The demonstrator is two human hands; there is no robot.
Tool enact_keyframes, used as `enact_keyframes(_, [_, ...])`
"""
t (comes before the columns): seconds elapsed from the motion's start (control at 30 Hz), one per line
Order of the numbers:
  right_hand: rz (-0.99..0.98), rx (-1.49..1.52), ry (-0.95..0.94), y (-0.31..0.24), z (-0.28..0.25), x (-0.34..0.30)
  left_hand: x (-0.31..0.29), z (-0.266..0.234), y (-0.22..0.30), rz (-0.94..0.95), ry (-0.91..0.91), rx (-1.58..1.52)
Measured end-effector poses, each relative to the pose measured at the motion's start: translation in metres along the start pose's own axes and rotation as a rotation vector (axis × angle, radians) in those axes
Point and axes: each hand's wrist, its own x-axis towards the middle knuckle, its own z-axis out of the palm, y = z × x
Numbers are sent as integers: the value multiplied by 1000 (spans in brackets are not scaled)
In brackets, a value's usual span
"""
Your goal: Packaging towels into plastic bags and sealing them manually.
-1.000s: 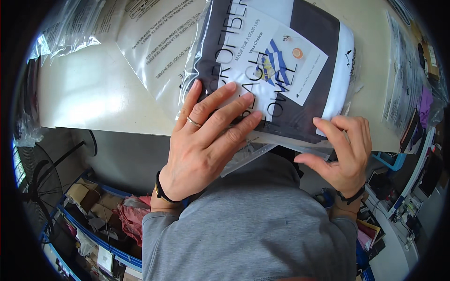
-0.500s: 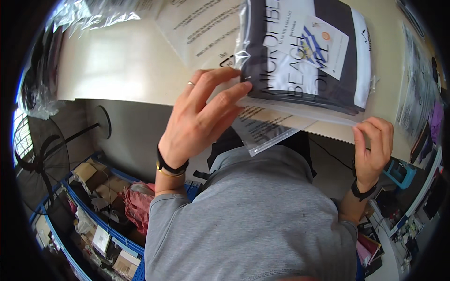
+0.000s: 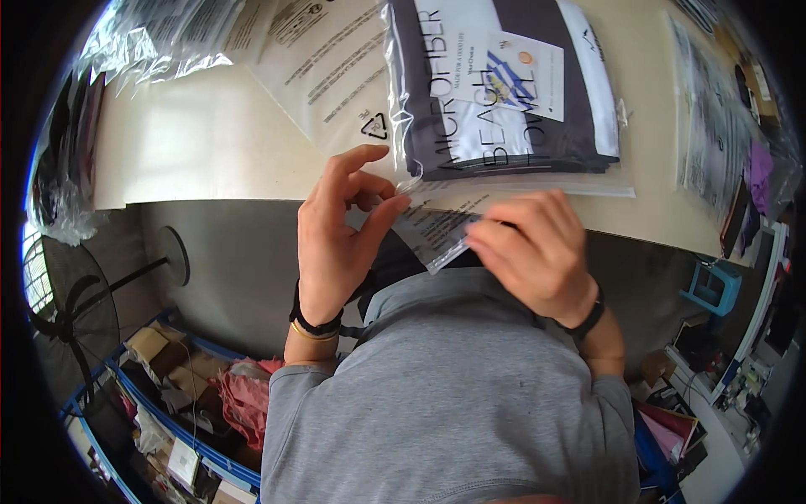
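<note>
A folded dark grey and white towel (image 3: 579, 139) lies on the table in a clear bag, with a printed card (image 3: 537, 80) showing on top. Below it, a second clear printed plastic bag (image 3: 432, 231) hangs over the table's front edge. My left hand (image 3: 340, 231) pinches near this bag's left side between thumb and a curled finger, its index finger stretched out. From the right, my right hand (image 3: 541, 256), slightly blurred, has thumb and fingers closed on the bag's lower right edge.
Another clear printed bag (image 3: 323, 76) lies flat left of the towel. Stacked plastic packs (image 3: 168, 42) fill the table's far left, more packs (image 3: 705, 118) the right. A black fan (image 3: 71, 311) and a blue-rimmed bin (image 3: 159, 403) of boxes and cloth stand at lower left.
My right hand has left the towel pack's lower right corner and come left to the hanging bag. The towel pack has shifted left in view. My left hand's fingers have moved off the pack's edge.
</note>
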Motion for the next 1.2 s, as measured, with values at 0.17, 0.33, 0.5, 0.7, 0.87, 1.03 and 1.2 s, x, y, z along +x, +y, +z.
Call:
enact_keyframes(0.17, [-143,-27,31,-6,29,23,-2,0,-4,-35,9,-198])
enact_keyframes(0.33, [-186,-64,118,-7,46,33,-3,-3,-8,-91,5,-375])
enact_keyframes(0.5, [-225,-135,146,-6,48,33,-3,-3,-7,-110,9,-420])
enact_keyframes(0.7, [-198,-226,55,6,24,32,2,-6,-8,-136,10,-467])
enact_keyframes(0.87, [-105,-326,-5,27,-30,9,2,-11,-10,-135,15,-400])
enact_keyframes(1.03, [76,-551,-28,47,-87,-22,4,-21,-7,-172,-23,-214])
enact_keyframes(1.2, [126,-347,-83,41,-97,-14,25,-21,27,309,16,538])
